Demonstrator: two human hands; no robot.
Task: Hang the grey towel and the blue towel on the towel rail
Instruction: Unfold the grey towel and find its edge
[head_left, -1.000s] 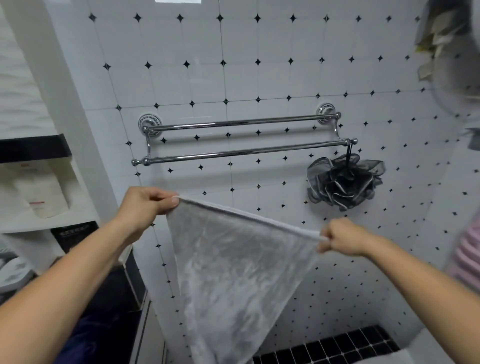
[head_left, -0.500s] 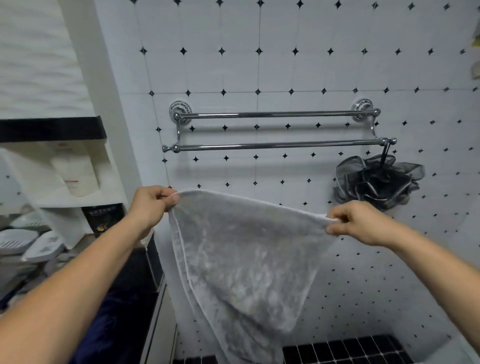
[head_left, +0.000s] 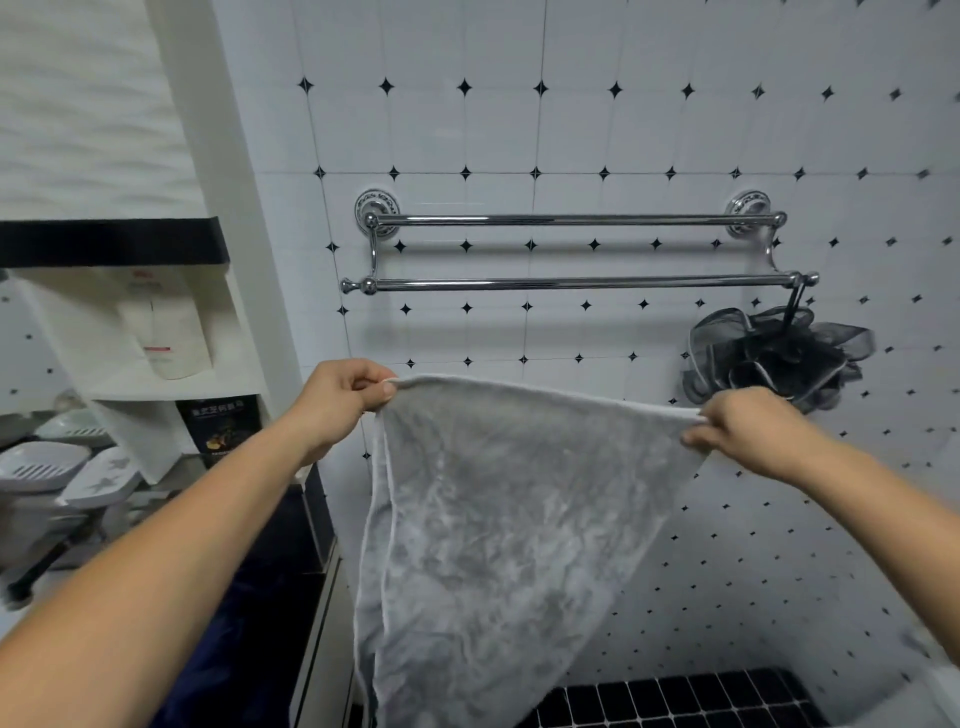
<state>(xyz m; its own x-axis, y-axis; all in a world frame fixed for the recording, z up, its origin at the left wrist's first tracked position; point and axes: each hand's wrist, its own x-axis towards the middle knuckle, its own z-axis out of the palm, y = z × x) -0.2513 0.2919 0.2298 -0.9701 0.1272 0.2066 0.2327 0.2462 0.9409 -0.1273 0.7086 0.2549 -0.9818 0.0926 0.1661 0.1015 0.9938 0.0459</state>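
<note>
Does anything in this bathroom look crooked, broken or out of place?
Nothing stands out. The towel rail looks level and undamaged, with a dark bath pouf hanging from its right end. The grey towel hangs between the left hand and right hand, below the rail, not yet on it.

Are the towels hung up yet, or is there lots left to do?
Nothing is hung yet: the towel rail holds no towel on either bar. In hand: the left hand and right hand pinch the grey towel by its top corners, spreading it below the rail. Left: drape it over a bar, then hang the blue towel, which I can't clearly make out here.
</note>
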